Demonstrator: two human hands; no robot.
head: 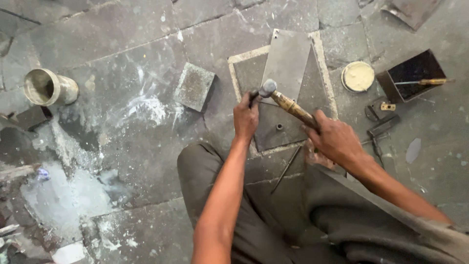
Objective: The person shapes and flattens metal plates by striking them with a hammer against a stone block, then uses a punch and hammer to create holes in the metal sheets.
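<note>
hammer sits at the centre of the frame, its wooden handle gripped by the right hand and its metal head down near the left hand. left hand is clenched around a small dark tool held upright just under the hammer head, over a flat metal sheet on the stone floor. a square metal block lies left of the sheet. a short metal pipe lies at the far left. a round tin of pale paste and a dark open box sit at the upper right. a thin rod lies between the knees.
</note>
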